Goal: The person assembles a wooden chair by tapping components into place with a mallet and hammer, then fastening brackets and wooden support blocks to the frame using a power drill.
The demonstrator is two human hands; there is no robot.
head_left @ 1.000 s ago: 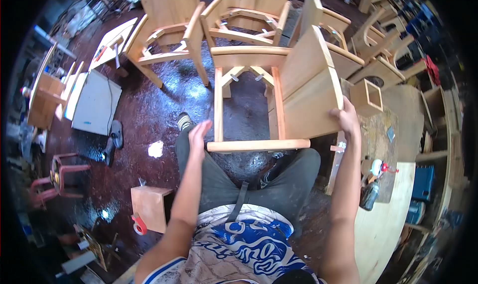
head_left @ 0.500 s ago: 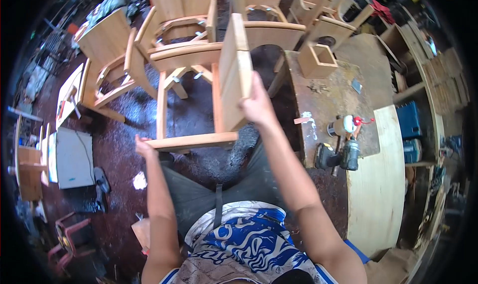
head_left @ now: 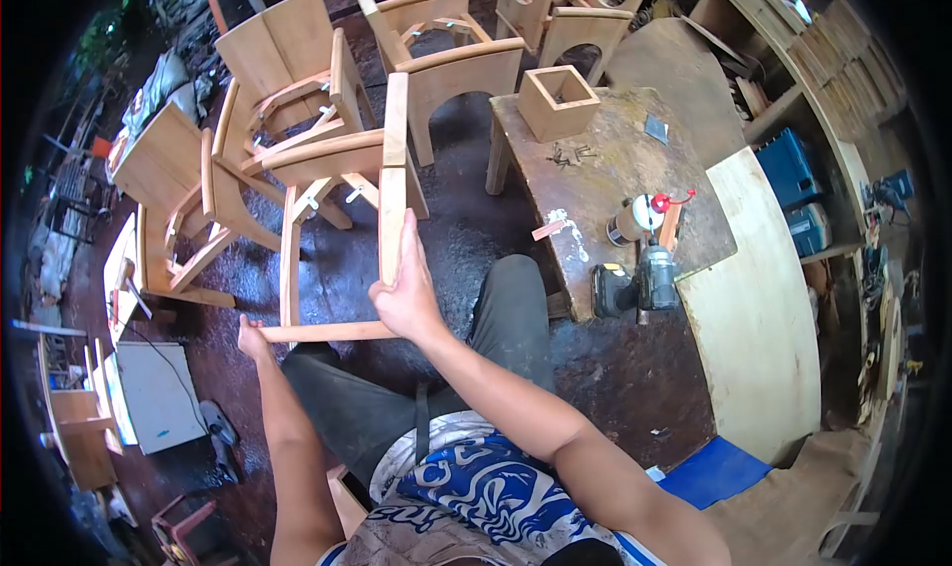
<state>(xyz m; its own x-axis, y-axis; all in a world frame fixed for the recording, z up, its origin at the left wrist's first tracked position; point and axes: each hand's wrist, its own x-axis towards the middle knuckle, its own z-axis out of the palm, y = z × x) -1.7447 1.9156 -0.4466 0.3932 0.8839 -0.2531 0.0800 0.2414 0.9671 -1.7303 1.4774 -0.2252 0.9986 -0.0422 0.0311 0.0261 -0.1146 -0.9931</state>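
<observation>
An unfinished wooden chair frame (head_left: 327, 334) stands before me, open in the middle, with a curved rail at its far side. My left hand (head_left: 254, 338) is closed around the left end of its near crosspiece. On the right, my right hand (head_left: 409, 293) grips the edge of the frame's upright side panel (head_left: 394, 169), thumb and fingers on either side. Small pale metal brackets show at the frame's far corners. My legs are spread just behind the near crosspiece.
Several wooden chairs (head_left: 278, 55) crowd the far side. To the right, a worn low table (head_left: 684, 209) bears a square wooden box (head_left: 558, 105), screws (head_left: 572, 154), a glue bottle (head_left: 627, 224) and a cordless drill (head_left: 654, 280). A pale board (head_left: 754, 318) lies beyond; sandals (head_left: 220, 432) lie left.
The view has swung, so the table and chairs appear further left. The side panel has turned from showing its broad face to nearly edge-on. Both hands keep their hold on the frame.
</observation>
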